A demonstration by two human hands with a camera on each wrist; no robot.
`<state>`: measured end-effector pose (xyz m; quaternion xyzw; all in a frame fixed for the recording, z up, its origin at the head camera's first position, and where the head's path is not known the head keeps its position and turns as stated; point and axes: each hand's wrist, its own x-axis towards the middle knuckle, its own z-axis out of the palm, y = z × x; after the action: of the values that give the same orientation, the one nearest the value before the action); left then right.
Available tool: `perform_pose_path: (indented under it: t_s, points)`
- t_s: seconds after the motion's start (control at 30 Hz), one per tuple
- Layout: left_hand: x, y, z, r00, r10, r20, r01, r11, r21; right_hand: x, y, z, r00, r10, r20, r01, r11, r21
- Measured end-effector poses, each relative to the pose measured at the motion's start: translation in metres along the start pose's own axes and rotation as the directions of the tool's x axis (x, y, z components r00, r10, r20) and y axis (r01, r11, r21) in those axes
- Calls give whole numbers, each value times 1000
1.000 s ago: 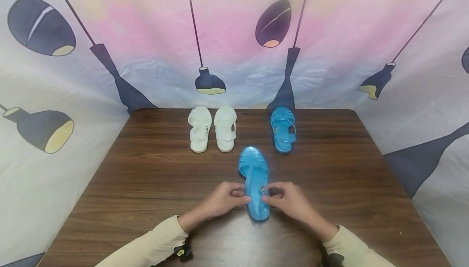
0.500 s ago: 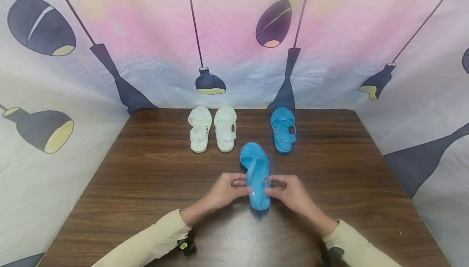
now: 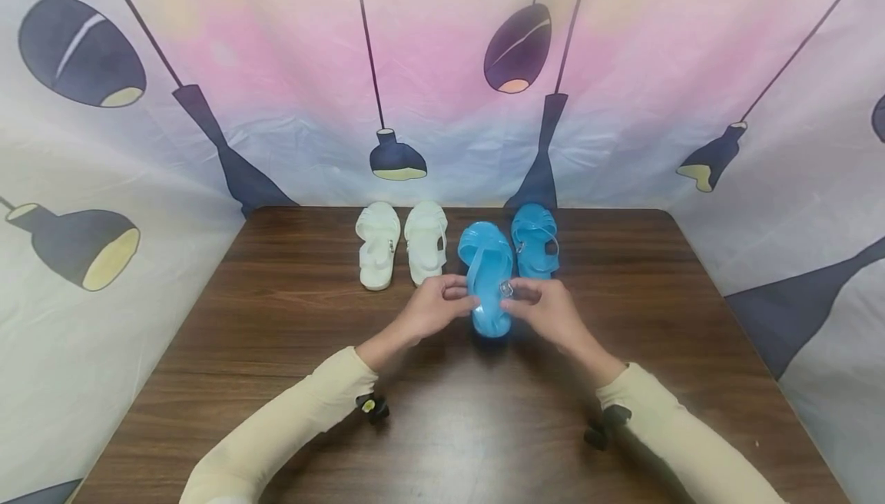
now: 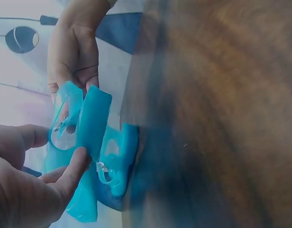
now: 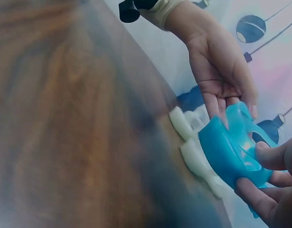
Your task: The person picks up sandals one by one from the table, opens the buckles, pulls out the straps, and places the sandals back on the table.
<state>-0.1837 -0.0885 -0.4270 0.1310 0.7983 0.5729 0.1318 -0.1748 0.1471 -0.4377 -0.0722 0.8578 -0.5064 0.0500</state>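
A blue jelly sandal with a strapped toe and a metal buckle is held above the table, its toe pointing away from me. My left hand grips its left edge with thumb and fingers. On the other side my right hand pinches the edge by the buckle. Both wrist views show the sandal lifted off the wood, sole side toward the table. Just behind and to the right stands a second blue sandal, its heel partly hidden by my right hand.
Two white sandals stand side by side at the back of the brown wooden table, left of the blue ones. A fabric backdrop printed with hanging lamps rises along the table's back edge and both sides.
Both hands have raised the blue sandal and carried it away from me toward the back of the table, next to the other blue sandal. The standing sandals have not moved.
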Motion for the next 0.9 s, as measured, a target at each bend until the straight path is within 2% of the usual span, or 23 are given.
perform_pose_path:
  t_s: [0.2, 0.33, 0.5, 0.63, 0.9]
  points:
    - [25, 7, -4, 1000, 10, -17, -9, 999, 49, 25, -7, -9, 1000, -12, -6, 12, 998, -60]
    - [41, 11, -7, 999, -10, -42, 14, 997, 74, 43, -10, -15, 1000, -10, 4, 10, 995, -96]
    - [58, 15, -11, 996, -47, -81, 54, 995, 79, 64, -12, -17, 999, 21, 27, -20, 998, -59]
    - [69, 14, -13, 993, -55, -108, 62, 996, 66, 78, -14, -18, 998, 50, 37, -49, 998, -35]
    - [85, 10, -11, 986, -93, -141, 99, 994, 36, 99, -16, -18, 992, 115, 54, -112, 993, -43]
